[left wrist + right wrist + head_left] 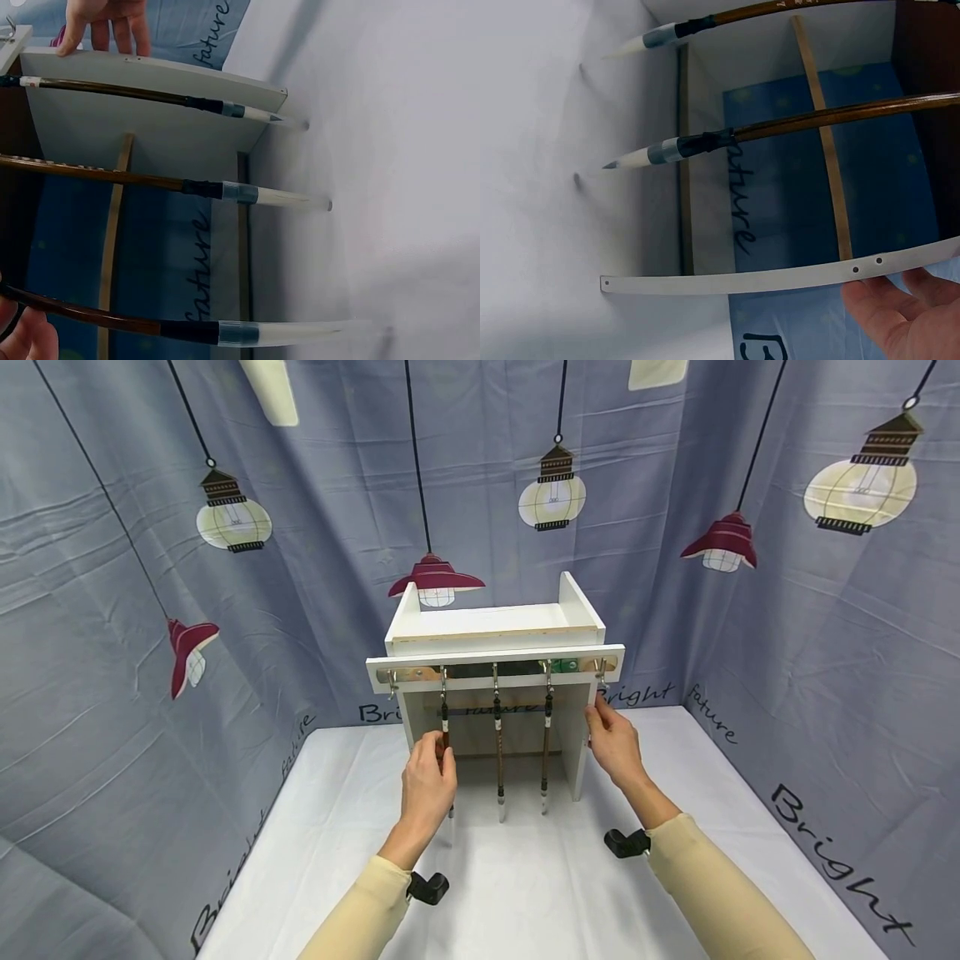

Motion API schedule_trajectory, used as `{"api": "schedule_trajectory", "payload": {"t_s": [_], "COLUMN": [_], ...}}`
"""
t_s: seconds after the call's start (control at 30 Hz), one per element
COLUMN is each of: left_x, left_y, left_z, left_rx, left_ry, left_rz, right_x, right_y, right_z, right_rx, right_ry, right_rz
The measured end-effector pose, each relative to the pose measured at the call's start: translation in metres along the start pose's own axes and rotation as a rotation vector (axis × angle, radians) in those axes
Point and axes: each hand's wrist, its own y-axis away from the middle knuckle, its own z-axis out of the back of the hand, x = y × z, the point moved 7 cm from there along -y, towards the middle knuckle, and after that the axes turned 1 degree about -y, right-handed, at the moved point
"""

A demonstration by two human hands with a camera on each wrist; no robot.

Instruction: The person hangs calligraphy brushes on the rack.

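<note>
Three calligraphy brushes with brown handles and pale tips hang by loops from hooks on the front rail (495, 667) of a white wooden rack (487, 644). My left hand (429, 781) pinches the handle of the left brush (127, 322); its fingers (34, 337) show only partly in the left wrist view. The middle brush (500, 760) and right brush (545, 760) hang downward, untouched. My right hand (615, 743) rests against the rack's right side panel (727, 283), its fingers (877, 304) along the outer side and edge.
The rack stands on a white-covered table (352, 777). A hook (392, 682) at the rail's left end and another hook (601, 668) at the right end carry no brush. Blue-grey curtains (300, 568) printed with lamps enclose the table. Wooden crossbars (821, 127) span the rack's inside.
</note>
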Motion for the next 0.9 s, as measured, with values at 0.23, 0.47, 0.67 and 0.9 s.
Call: {"api": "schedule_trajectory", "payload": {"t_s": [0.23, 0.47, 0.67, 0.9], "left_x": [0.003, 0.008, 0.015, 0.019], "left_y": [-0.005, -0.011, -0.012, -0.006], "left_z": [-0.008, -0.012, -0.013, -0.007], "left_rx": [-0.022, -0.018, 0.007, 0.018], "left_ry": [-0.005, 0.0, 0.009, -0.013], "left_rz": [-0.011, -0.001, 0.031, -0.006], "right_x": [-0.003, -0.001, 0.002, 0.003], "right_y": [0.0, 0.001, 0.002, 0.003], "right_z": [-0.001, -0.001, 0.001, 0.002], "right_rx": [-0.008, -0.008, -0.028, -0.016], "right_ry": [0.011, 0.004, 0.009, 0.033], "right_rz": [-0.002, -0.002, 0.014, 0.018]}}
